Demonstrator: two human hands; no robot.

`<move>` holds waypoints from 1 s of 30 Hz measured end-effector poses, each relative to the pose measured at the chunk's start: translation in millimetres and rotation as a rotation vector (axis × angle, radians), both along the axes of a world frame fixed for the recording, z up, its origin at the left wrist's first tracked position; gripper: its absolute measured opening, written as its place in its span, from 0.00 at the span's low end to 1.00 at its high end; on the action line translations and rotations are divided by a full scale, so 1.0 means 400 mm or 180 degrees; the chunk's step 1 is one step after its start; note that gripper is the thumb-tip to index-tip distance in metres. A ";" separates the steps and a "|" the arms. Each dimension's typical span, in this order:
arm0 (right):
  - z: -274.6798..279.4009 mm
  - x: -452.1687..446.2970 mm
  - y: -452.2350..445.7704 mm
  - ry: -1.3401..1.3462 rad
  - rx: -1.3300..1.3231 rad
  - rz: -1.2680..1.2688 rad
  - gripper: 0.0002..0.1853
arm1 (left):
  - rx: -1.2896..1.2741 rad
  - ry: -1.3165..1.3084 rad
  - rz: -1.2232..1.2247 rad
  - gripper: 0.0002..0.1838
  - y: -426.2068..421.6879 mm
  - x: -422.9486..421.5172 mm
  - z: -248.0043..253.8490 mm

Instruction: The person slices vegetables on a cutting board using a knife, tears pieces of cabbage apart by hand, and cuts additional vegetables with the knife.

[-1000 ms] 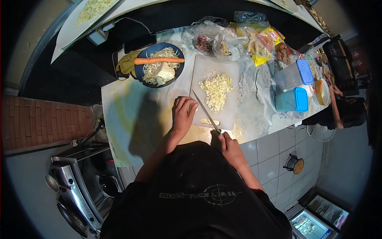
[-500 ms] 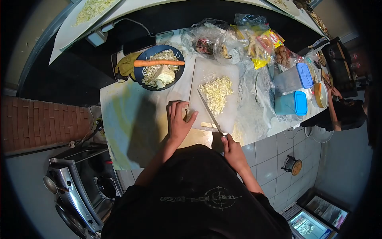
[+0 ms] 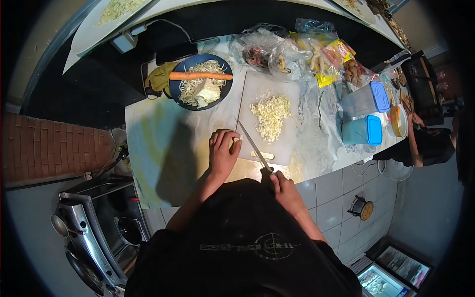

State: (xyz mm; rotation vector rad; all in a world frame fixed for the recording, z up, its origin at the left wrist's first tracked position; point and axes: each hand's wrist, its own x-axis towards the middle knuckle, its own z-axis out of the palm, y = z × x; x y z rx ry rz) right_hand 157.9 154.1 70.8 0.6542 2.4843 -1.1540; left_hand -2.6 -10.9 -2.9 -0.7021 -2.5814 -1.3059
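My right hand [image 3: 283,186] is closed round the handle of a knife [image 3: 253,143], whose blade points up and left across the lower left part of the white cutting board [image 3: 287,148]. Chopped pale pieces [image 3: 271,118] lie heaped in the middle of the board. At the board's left edge, my left hand [image 3: 223,151] has its thumb and fingers curled together around a small whitish bit, too small to name. A dark plate [image 3: 182,94] behind my left hand holds a carrot [image 3: 200,76], bean sprouts [image 3: 188,92] and a pale chunk [image 3: 206,92].
Plastic bags [image 3: 277,52] and a yellow packet [image 3: 324,80] lie at the back. Two blue-lidded containers [image 3: 378,97] [image 3: 374,130] stand on the right. Beyond them is another person's arm [image 3: 414,143]. A stove [image 3: 91,237] is at lower left.
My left hand opened its thumb away from the fingers, then closed them together. The knife tip has swung left, away from the chopped heap, toward the board's left edge.
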 end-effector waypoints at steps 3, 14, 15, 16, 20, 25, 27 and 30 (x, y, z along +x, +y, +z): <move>0.003 0.003 0.001 -0.0022 -0.0044 -0.0049 0.18 | 0.0127 0.0004 -0.0152 0.12 0.005 -0.008 -0.001; 0.011 0.006 0.003 -0.0094 -0.0047 -0.0133 0.18 | 0.0571 -0.0241 -0.0327 0.12 0.016 -0.018 0.003; 0.011 0.005 0.003 -0.0092 -0.0053 -0.0123 0.18 | 0.0569 -0.0240 -0.0321 0.12 0.013 -0.021 -0.002; 0.011 0.005 0.003 -0.0090 -0.0057 -0.0113 0.18 | 0.0458 -0.0041 -0.0353 0.11 0.011 -0.024 -0.006; 0.006 0.003 0.004 -0.0043 -0.0041 -0.0078 0.18 | 0.0371 0.0264 -0.0525 0.13 0.008 -0.026 -0.008; 0.008 0.002 0.005 -0.0096 -0.0059 -0.0083 0.18 | 0.0468 0.0046 -0.0233 0.16 0.019 -0.009 0.023; 0.010 0.004 0.004 -0.0092 -0.0029 -0.0059 0.18 | 0.0470 0.0044 -0.0005 0.16 0.019 -0.010 0.016; 0.011 0.005 0.001 -0.0071 0.0016 -0.0046 0.19 | 0.0306 -0.0156 -0.0270 0.16 0.004 -0.021 -0.027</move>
